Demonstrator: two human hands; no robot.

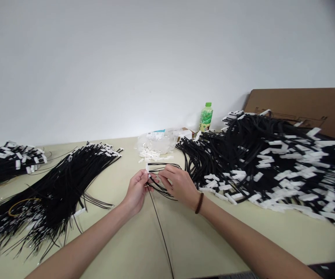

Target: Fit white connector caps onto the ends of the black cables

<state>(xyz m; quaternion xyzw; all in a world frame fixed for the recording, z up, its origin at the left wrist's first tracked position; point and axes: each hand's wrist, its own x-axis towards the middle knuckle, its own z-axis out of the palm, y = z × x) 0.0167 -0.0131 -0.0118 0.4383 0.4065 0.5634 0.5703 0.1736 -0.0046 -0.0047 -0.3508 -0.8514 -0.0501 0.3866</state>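
My left hand [136, 190], near the middle of the table, pinches a small white connector [147, 167] between thumb and fingers. Several black wires [167, 193] loop out to the right from around that connector. One long black wire [160, 224] runs from my left fingers down toward the table's front edge. My right hand [180, 185], with a brown band at its wrist, has its fingers closed on the looped black wires just to the right. Its fingertips are partly hidden, so the exact wire in them is hard to make out.
Loose white connectors [152, 155] lie before a clear plastic bag [158, 140]. To the right spreads a large heap of black wires with white connectors [251, 155], before a cardboard sheet [303, 104]. A green-capped bottle [206, 117] stands behind. Wire bundles [65, 182] lie left.
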